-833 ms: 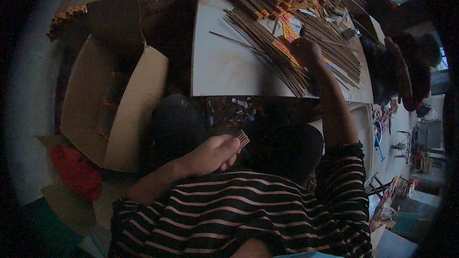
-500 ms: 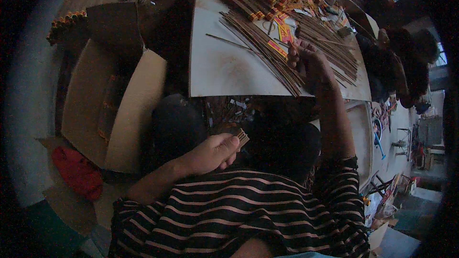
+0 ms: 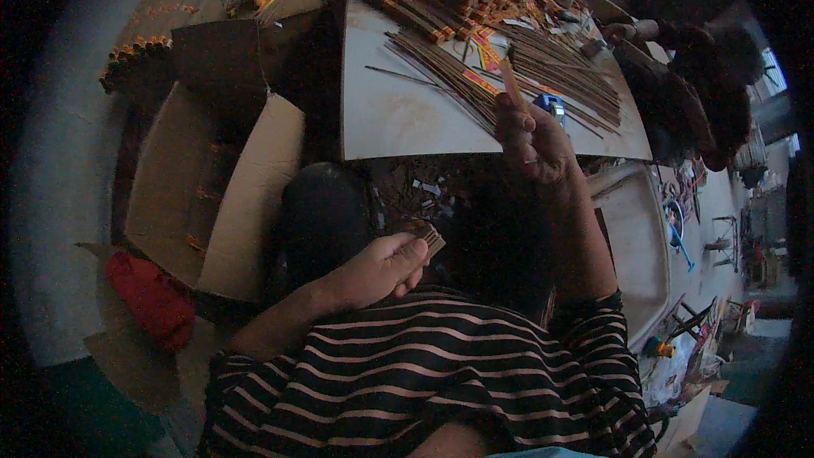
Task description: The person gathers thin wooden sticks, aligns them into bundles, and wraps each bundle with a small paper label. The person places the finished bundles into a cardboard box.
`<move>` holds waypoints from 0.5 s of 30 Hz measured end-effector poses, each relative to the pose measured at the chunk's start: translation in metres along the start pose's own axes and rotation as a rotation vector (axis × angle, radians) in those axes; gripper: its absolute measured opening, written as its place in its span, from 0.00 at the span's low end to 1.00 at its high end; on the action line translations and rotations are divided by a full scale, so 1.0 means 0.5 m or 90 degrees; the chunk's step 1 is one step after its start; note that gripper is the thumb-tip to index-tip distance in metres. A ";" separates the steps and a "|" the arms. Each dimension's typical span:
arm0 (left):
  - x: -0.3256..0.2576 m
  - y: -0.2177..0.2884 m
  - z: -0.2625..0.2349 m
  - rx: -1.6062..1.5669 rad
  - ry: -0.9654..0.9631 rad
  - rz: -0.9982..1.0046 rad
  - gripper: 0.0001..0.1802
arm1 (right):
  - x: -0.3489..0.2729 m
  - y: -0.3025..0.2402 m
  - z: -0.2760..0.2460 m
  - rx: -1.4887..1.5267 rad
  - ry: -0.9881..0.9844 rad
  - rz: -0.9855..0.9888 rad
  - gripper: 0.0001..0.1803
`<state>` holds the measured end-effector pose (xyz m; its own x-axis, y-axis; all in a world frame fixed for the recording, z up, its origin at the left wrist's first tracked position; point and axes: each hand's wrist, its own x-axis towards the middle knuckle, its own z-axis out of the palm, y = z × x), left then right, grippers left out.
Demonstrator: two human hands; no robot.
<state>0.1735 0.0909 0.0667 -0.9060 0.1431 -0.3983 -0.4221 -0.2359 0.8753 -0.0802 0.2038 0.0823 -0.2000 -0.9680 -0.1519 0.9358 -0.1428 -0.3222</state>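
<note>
Left hand (image 3: 373, 270) pinches small stick bundle (image 3: 432, 240), end only visible. Right hand (image 3: 534, 136) pinches thin stick (image 3: 509, 83); fingertips hidden.

left hand (image 3: 373, 270) grips stick bundle (image 3: 432, 240) | right hand (image 3: 532, 140) lifts one stick (image 3: 511, 85) above board (image 3: 398, 114)

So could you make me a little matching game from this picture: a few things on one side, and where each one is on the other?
Things:
1. left hand
2. right hand
3. cardboard box
4. red bundle

Places:
A. lying open on the floor, left of the white board
B. raised over the board's near edge, pinching one thin stick
C. on the floor, nearer than the box
D. close to the striped shirt, holding a small bunch of sticks

Pairs: 1-D, 2-B, 3-A, 4-C
</note>
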 end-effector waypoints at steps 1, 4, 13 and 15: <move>-0.002 -0.002 0.002 0.003 -0.005 0.006 0.18 | -0.005 0.004 0.004 0.018 -0.008 0.016 0.08; -0.008 -0.005 0.008 0.007 -0.010 0.021 0.18 | -0.019 0.013 0.011 0.039 -0.036 0.047 0.07; -0.027 -0.010 0.025 0.057 0.016 0.013 0.18 | -0.056 0.057 0.037 -0.137 0.004 -0.041 0.10; -0.030 -0.008 0.026 0.057 0.018 0.015 0.18 | -0.070 0.077 0.048 -0.231 0.082 -0.097 0.08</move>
<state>0.1893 0.1023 0.0725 -0.9169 0.1110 -0.3834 -0.3969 -0.1514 0.9053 -0.0304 0.2270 0.0975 -0.3849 -0.9042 -0.1850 0.7340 -0.1783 -0.6553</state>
